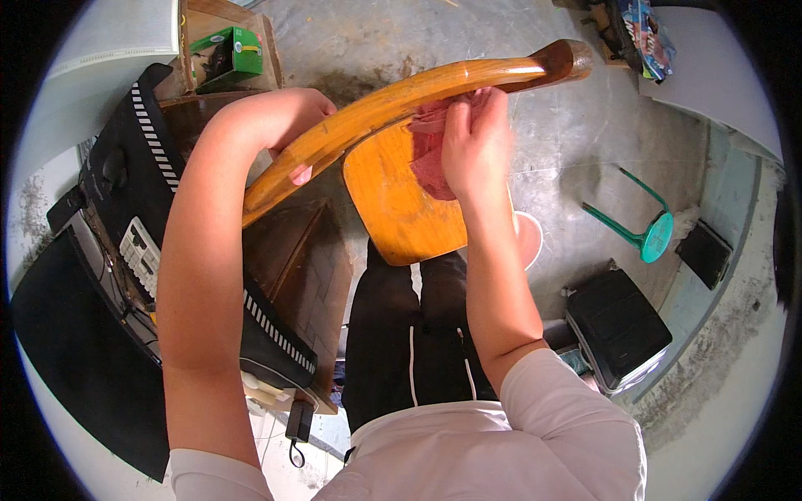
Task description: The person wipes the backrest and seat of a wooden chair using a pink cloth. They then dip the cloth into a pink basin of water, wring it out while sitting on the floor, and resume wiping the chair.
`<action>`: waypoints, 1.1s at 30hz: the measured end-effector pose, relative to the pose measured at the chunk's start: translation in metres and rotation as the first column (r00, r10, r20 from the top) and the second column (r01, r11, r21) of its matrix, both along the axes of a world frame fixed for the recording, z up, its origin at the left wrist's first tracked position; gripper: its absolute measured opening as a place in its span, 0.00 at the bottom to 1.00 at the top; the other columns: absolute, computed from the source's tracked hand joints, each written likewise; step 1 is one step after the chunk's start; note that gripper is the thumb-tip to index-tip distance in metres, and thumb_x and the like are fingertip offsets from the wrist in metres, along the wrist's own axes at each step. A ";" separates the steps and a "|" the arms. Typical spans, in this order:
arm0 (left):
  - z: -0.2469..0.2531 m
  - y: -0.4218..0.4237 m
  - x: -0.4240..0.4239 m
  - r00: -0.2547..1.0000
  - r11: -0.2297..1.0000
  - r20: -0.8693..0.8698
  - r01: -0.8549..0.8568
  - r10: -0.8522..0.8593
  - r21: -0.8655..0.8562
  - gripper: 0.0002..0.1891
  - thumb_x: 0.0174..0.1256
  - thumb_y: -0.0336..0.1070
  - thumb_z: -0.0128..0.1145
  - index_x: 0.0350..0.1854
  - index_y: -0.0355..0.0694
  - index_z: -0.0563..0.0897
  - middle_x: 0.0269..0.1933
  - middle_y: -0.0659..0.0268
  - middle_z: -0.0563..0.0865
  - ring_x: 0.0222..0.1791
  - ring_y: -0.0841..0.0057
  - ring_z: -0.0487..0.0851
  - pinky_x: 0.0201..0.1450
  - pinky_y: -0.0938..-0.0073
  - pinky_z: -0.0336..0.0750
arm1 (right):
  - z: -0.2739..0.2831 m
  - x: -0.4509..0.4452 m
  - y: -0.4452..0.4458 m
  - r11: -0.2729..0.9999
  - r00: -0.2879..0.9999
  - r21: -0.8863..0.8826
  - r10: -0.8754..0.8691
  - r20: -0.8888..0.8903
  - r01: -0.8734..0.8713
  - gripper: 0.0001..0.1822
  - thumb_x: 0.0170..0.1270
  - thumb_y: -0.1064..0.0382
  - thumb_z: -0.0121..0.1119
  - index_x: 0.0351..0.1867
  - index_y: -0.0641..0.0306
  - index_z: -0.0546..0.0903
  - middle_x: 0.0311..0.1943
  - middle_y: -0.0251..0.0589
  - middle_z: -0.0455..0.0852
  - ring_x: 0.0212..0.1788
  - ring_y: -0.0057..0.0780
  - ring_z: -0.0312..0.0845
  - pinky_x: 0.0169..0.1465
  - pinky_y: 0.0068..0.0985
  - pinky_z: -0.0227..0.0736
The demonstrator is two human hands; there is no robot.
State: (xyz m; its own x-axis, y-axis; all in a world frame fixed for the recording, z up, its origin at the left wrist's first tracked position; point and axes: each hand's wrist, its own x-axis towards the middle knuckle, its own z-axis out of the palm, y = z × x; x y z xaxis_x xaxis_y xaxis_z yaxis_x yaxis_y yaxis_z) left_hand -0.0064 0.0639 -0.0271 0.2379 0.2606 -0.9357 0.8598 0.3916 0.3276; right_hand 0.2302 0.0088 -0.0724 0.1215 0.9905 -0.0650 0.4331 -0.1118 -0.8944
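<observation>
A curved, varnished wooden chair backrest rail (407, 94) runs from the lower left to the upper right, above the wooden chair seat (407, 213). My left hand (297, 128) grips the rail's left part, with fingers showing on both sides of it. Close under the rail's right part, my right hand (479, 138) holds a dark red cloth (432, 156), which hangs over the seat. The fingertips of my right hand are partly hidden at the rail's lower edge.
A brown wooden cabinet (319, 275) and a desk with a black mat (119, 163) and a white keyboard (141, 250) stand left. A pink bucket (529, 241) sits right of the seat. Farther right are a green stool (656, 237) and a black case (620, 325).
</observation>
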 end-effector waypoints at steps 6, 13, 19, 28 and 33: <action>0.003 0.002 0.001 1.000 1.000 -0.002 0.000 0.000 -0.011 0.10 0.50 0.22 0.69 0.34 0.33 0.83 0.25 0.59 0.91 0.26 0.71 0.91 0.32 0.67 0.83 | -0.162 -0.007 0.000 0.982 0.967 -0.186 -0.089 -0.239 0.044 0.11 0.78 0.71 0.46 0.55 0.77 0.69 0.52 0.65 0.87 0.51 0.55 0.90 0.54 0.41 0.83; 0.005 0.005 0.007 1.000 0.999 0.014 0.003 -0.002 -0.044 0.13 0.45 0.23 0.72 0.35 0.33 0.85 0.27 0.59 0.91 0.26 0.71 0.91 0.32 0.66 0.82 | -0.195 0.023 0.008 0.923 0.911 -0.364 -0.036 -0.411 -0.128 0.14 0.76 0.67 0.52 0.52 0.80 0.77 0.52 0.56 0.90 0.54 0.47 0.89 0.58 0.35 0.80; -0.017 -0.001 -0.011 0.994 0.997 0.100 -0.026 0.032 -0.069 0.19 0.40 0.21 0.72 0.39 0.34 0.84 0.28 0.59 0.91 0.26 0.72 0.88 0.32 0.67 0.80 | -0.028 -0.001 -0.022 0.971 0.909 -0.239 -0.076 -0.409 -0.026 0.12 0.81 0.67 0.54 0.55 0.77 0.72 0.50 0.52 0.89 0.51 0.41 0.89 0.57 0.38 0.81; -0.016 -0.002 -0.008 0.998 1.000 0.056 0.001 0.001 -0.024 0.19 0.41 0.21 0.71 0.40 0.34 0.84 0.26 0.62 0.90 0.26 0.74 0.88 0.35 0.67 0.81 | 0.037 -0.021 -0.039 0.935 0.968 -0.339 0.018 -0.250 -0.105 0.10 0.82 0.68 0.55 0.53 0.71 0.68 0.49 0.48 0.83 0.53 0.31 0.83 0.58 0.28 0.79; -0.020 -0.004 -0.008 0.973 0.974 0.076 -0.209 0.216 -0.088 0.14 0.49 0.21 0.69 0.40 0.34 0.85 0.28 0.61 0.90 0.23 0.71 0.88 0.29 0.65 0.81 | 0.032 -0.048 -0.051 0.967 0.917 -0.227 0.020 -0.399 -0.120 0.12 0.82 0.68 0.55 0.56 0.72 0.68 0.51 0.47 0.82 0.53 0.33 0.81 0.59 0.33 0.77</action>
